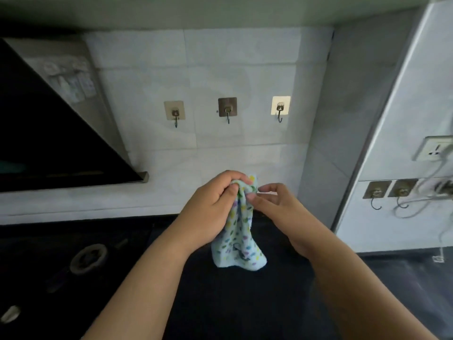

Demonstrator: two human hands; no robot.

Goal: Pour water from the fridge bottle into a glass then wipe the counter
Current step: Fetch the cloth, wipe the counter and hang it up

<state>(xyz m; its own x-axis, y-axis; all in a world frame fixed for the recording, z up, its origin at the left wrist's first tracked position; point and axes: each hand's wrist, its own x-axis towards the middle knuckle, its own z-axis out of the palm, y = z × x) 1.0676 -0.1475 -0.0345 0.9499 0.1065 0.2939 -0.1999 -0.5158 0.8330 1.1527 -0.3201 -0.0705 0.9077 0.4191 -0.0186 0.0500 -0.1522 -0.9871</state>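
Observation:
A light blue cloth (241,239) with small coloured spots hangs in the air above the dark counter (245,303). My left hand (210,207) grips its bunched top from the left. My right hand (272,200) pinches the same top edge from the right with thumb and fingers. The cloth's lower part dangles free between my forearms. No bottle or glass is in view.
Three adhesive hooks (227,110) are stuck on the tiled wall above my hands, all bare. A black range hood (49,133) juts out at the left over a gas burner (88,257). At the right are a socket (434,148), cables and two more hooks (389,192).

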